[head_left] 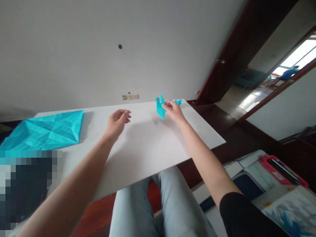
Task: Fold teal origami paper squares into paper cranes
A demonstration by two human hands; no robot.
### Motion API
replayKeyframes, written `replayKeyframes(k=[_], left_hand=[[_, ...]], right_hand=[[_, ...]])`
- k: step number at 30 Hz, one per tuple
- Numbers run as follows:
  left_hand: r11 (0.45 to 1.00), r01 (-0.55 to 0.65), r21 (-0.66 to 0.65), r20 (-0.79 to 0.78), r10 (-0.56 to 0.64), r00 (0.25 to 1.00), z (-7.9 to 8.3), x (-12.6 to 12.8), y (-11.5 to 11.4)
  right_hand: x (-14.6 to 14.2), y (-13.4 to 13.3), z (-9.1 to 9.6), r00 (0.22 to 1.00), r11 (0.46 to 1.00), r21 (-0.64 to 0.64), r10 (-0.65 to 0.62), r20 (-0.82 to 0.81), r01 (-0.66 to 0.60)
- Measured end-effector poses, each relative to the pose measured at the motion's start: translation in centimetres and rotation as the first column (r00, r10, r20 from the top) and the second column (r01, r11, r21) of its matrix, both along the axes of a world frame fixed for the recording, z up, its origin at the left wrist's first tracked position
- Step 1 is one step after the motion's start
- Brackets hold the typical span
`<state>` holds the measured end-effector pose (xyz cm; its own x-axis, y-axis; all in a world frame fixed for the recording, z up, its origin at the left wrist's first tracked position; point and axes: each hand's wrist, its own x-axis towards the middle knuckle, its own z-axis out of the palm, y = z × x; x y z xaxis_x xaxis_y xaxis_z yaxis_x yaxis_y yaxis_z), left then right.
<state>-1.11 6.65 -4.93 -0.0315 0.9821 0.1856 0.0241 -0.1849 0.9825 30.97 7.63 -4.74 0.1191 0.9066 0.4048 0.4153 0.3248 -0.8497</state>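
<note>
Pinched between the fingers of my right hand [173, 109] is a turquoise folded paper crane [160, 108], raised a little above the white table [148, 141]. A second small turquoise folded paper piece [178, 101] shows behind that hand near the table's far right corner, partly hidden. My left hand [118, 122] hovers over the middle of the table with its fingers curled in and the thumb near the index finger. Nothing shows in it. To its left lies a large turquoise creased paper sheet [53, 130].
A grey wall [153, 59] with sockets [130, 97] rises behind the table. Below right, a side surface carries a red tray [283, 171] and a painted sheet [288, 210]. An open doorway is at right, with a distant person [290, 73]. A blurred-out patch covers the lower left.
</note>
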Motion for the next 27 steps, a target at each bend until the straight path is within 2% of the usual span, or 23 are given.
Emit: replayKeyframes(k=[4, 9, 11, 16, 20, 23, 25, 27], left_hand=[[1.0, -0.006, 0.023, -0.027, 0.006, 1.0, 0.1, 0.1, 0.0], [0.999, 0.002, 0.033, -0.124, 0.002, 0.992, -0.5, 0.1, 0.1], [0.999, 0.009, 0.053, -0.21, 0.002, 0.978, -1.0, -0.1, 0.1], [0.989, -0.053, 0.14, -0.438, 0.11, 0.892, -2.3, -0.9, 0.0], [0.972, -0.058, 0.228, -0.474, 0.163, 0.865, -2.8, -1.1, 0.1], [0.935, -0.136, 0.328, -0.483, 0.29, 0.826, -2.4, -1.5, 0.0], [0.908, -0.209, 0.363, -0.516, 0.383, 0.766, -1.7, -2.4, -0.2], [0.896, -0.278, 0.348, -0.623, 0.442, 0.645, -0.9, -4.1, -0.2]], right_hand=[[5.3, -2.0, -0.2, 0.99, 0.991, 0.083, -0.111, 0.089, 0.104], [9.2, -4.5, -2.4, 0.941, 0.952, 0.014, -0.303, 0.149, 0.305], [9.7, -4.6, -3.0, 0.921, 0.934, 0.018, -0.353, 0.166, 0.356], [10.0, -4.6, -3.2, 0.894, 0.904, 0.05, -0.427, 0.138, 0.424], [9.6, -5.0, -3.3, 0.875, 0.885, 0.089, -0.466, 0.132, 0.458], [9.0, -5.2, -3.1, 0.89, 0.899, 0.099, -0.437, 0.131, 0.426], [8.7, -5.4, -2.9, 0.906, 0.91, 0.104, -0.412, 0.099, 0.402], [8.7, -5.2, -3.0, 0.893, 0.893, 0.158, -0.439, 0.103, 0.421]])
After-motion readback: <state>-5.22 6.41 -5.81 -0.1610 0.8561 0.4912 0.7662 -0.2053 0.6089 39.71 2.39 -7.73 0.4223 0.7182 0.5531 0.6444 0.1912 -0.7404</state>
